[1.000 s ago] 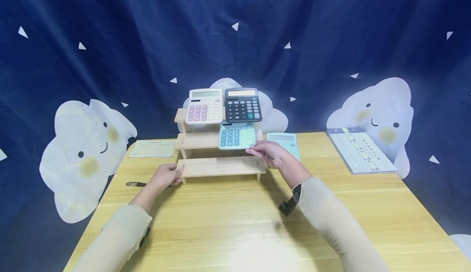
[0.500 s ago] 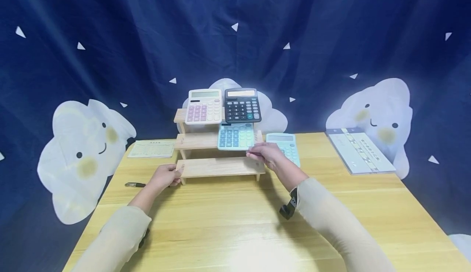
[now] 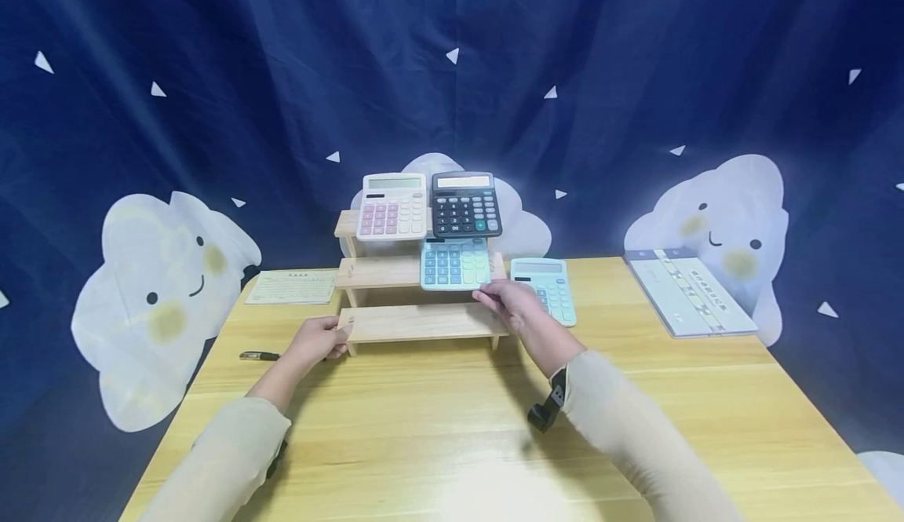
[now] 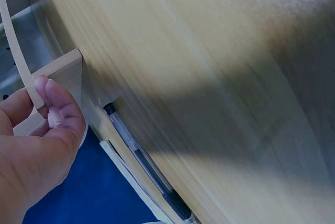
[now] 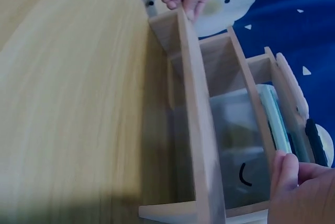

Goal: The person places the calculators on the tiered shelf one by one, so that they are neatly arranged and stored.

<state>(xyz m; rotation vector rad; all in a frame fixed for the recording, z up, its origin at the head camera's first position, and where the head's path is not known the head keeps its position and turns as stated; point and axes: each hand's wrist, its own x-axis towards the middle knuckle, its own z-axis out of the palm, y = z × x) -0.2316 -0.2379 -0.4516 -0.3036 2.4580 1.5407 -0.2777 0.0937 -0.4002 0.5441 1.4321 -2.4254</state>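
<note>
A three-tier wooden stand stands on the table. My left hand grips the left end of its lowest shelf; the left wrist view shows thumb and fingers pinching the board's edge. On the middle shelf, right side, a blue calculator leans back, its lower right corner between the thumb and fingers of my right hand. In the right wrist view this calculator appears edge-on, with the right hand at its near end. A white-pink calculator and a black calculator sit on the top shelf.
Right of the stand, another light blue calculator lies on the table. A booklet lies farther right. A paper pad and a pen lie at the left. A dark blue curtain hangs behind.
The right hand and forearm have shifted slightly left and lower, uncovering more of the calculator on the table. The left hand keeps its grip on the lowest shelf.
</note>
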